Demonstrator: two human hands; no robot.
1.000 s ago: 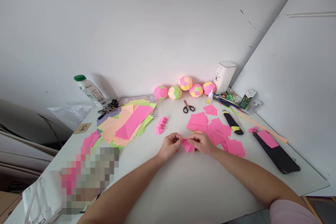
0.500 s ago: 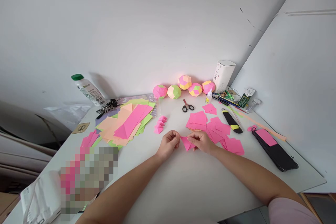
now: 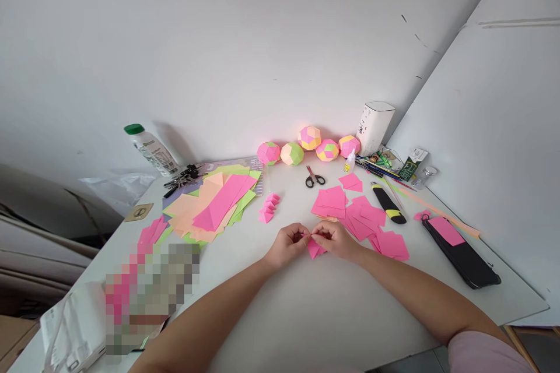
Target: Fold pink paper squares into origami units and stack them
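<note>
Between my hands is a small pink folded paper piece [image 3: 315,249] with a pointed lower end. My left hand [image 3: 289,245] pinches its upper left corner. From the other side, my right hand [image 3: 335,239] grips its top edge, the fingertips of both hands meeting there and covering part of the paper. Just beyond my left hand, several folded pink pieces [image 3: 269,208] stand nested in a short row. Close to my right hand lie loose pink paper squares [image 3: 365,215], spread in overlapping piles.
Faceted paper balls [image 3: 292,154] line the wall behind scissors [image 3: 314,177] and a glue bottle [image 3: 350,161]. A utility knife [image 3: 388,203] and black pouch [image 3: 464,256] lie right. Left are coloured sheets [image 3: 223,201], keys [image 3: 186,178] and a green-capped bottle [image 3: 151,148].
My hands have come closer together, the left moving right until the fingertips meet at the paper's top. The folded piece sits slightly lower. The whole view has shifted a little.
</note>
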